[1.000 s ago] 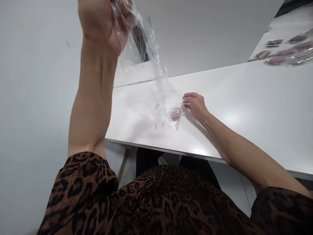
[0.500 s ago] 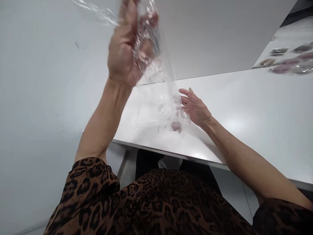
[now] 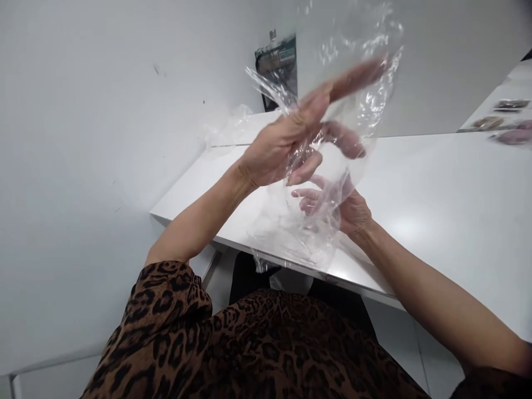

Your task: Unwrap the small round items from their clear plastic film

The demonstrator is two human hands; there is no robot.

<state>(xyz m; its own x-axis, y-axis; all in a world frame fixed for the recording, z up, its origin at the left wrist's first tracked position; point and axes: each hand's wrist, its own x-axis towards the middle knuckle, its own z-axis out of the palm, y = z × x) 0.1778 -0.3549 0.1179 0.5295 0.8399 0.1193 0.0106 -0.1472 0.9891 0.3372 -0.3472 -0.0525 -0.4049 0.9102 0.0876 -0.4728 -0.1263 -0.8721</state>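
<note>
A clear, crinkled plastic bag (image 3: 307,238) hangs over the table in front of me. My left hand (image 3: 286,133) has hold of it, with some fingers bent into the film and one long finger, blurred, stretched out to the upper right. The bag's upper part rises above that finger, and its lower end droops past the table's near edge. Just below and to the right, my right hand (image 3: 353,210) is behind the film. Its fingers are apart and slightly bent, touching or very near the bag. I make out nothing inside the bag.
The white table (image 3: 436,221) runs from left to right. More clear plastic film (image 3: 228,127) lies at its far left end by the wall. A dark bag-like object (image 3: 276,72) stands or hangs behind. At the far right are wrapped pinkish items (image 3: 515,136).
My left hand has come down and to the right with the plastic bag, one finger now stretched out. My right hand is slightly lower, behind the film. The view has shifted, showing the dark object.
</note>
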